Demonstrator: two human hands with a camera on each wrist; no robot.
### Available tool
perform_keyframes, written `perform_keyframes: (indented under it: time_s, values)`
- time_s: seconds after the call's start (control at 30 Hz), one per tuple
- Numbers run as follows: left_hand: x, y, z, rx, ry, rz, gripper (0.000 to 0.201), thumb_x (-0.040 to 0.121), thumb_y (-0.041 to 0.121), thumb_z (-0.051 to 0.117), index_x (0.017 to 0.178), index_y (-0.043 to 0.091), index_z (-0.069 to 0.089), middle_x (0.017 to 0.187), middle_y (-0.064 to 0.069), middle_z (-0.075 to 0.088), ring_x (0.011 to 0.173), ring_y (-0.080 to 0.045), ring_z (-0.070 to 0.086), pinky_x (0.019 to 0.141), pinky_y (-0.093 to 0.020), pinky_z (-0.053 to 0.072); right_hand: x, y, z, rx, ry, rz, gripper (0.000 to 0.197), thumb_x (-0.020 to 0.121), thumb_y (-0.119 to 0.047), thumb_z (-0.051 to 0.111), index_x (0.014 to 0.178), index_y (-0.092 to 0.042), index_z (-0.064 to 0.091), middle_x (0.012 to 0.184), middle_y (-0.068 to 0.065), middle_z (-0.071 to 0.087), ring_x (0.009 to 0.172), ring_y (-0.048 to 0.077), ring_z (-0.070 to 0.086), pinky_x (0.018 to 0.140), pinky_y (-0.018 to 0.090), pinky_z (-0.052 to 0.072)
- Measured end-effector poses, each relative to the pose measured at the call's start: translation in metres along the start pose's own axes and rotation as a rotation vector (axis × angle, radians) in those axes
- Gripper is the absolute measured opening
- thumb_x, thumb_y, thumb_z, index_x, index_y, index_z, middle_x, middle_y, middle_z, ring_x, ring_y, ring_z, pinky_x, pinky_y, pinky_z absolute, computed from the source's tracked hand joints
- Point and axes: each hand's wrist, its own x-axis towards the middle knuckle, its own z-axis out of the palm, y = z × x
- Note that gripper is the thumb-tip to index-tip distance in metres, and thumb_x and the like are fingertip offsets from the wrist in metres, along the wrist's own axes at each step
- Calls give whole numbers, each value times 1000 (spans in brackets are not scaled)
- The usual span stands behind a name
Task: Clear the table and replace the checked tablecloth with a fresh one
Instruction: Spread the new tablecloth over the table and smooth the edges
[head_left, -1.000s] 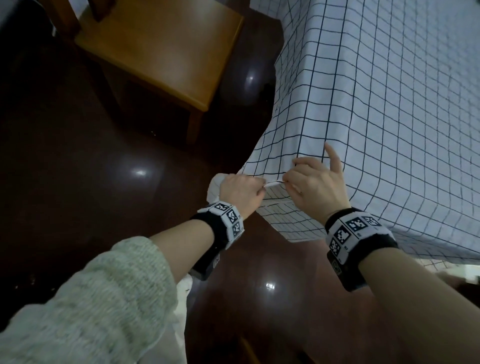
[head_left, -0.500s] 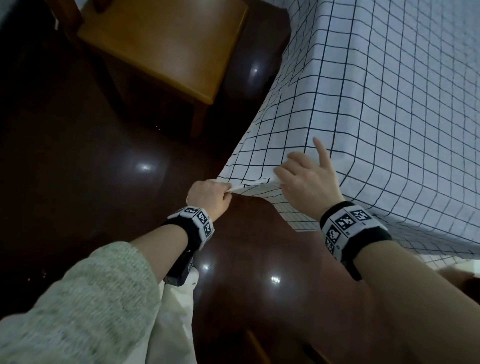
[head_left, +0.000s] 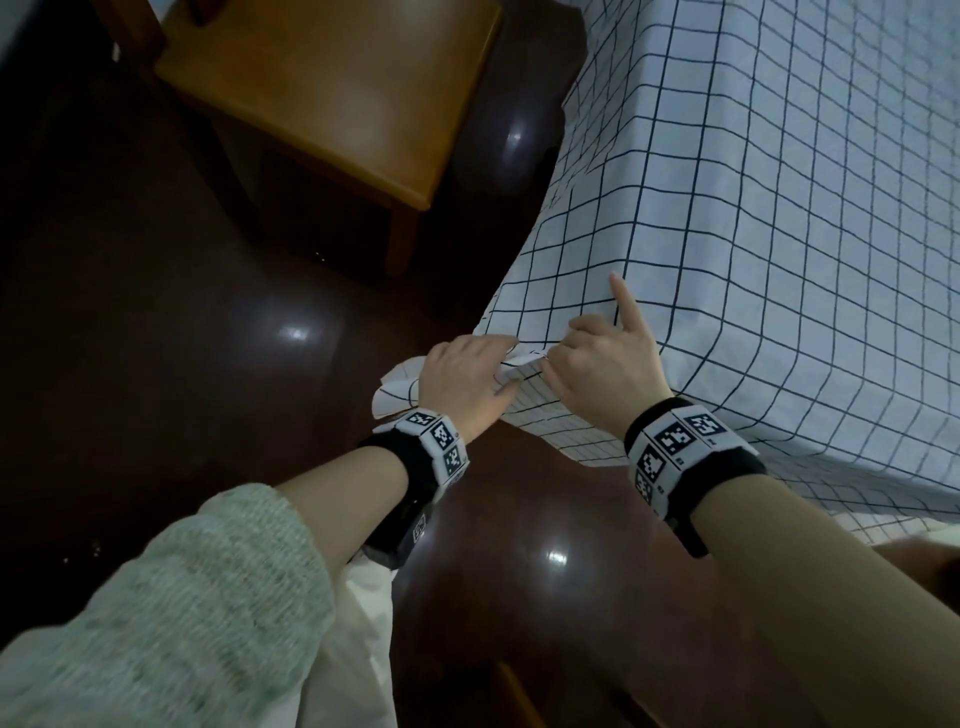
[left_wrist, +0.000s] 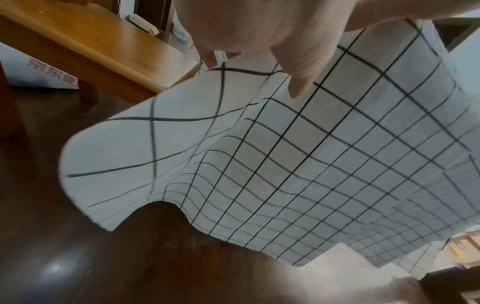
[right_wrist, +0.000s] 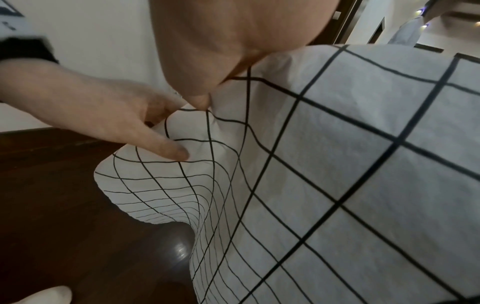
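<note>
Both hands pinch checked tablecloth (head_left: 779, 218) hem: left hand (head_left: 462, 376), right hand (head_left: 605, 371); fingertips cloth-hidden.

The cloth (head_left: 769, 218) is white with a thin black grid, plain windowpane checks, and it looks slightly bluish in the dim head view. The chair (head_left: 332, 98) is warm honey-orange wood. The floor (head_left: 156, 364) is very dark reddish brown, glossy, with white light spots on it. The wristbands (head_left: 685, 447) are black with white panels carrying black square codes. The sleeve (head_left: 156, 613) is pale grey-green flecked knit. Behind the chair sits a white box (left_wrist: 39, 70) with faded red lettering.
</note>
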Motion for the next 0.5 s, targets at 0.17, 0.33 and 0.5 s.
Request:
perform_keyframes:
  time_s: [0.17, 0.33, 0.5]
  values:
    - [15, 9, 9, -38, 98, 89, 30, 84, 42, 60, 109, 28, 70, 100, 10, 71, 99, -15, 63, 86, -33, 41, 7, 2, 3, 26, 62, -61, 37, 90, -23, 51, 58, -15, 67, 52, -1, 56, 65, 21, 61, 114, 59, 16]
    - [29, -3, 12, 39, -20, 55, 18, 89, 34, 58, 99, 33, 73, 84, 10, 70, 91, -14, 60, 87, -30, 34, 8, 8, 13, 71, 61, -105, 37, 92, -26, 48, 62, -16, 68, 55, -2, 60, 68, 20, 62, 116, 58, 16]
    - [28, -31, 8, 184, -172, 42, 25, 92, 36, 53, 112, 37, 68, 85, 6, 68, 90, -16, 59, 90, -30, 33, 7, 11, 19, 16, 23, -108, 31, 91, -20, 50, 65, -16, 67, 56, -3, 60, 69, 20, 63, 117, 56, 11]
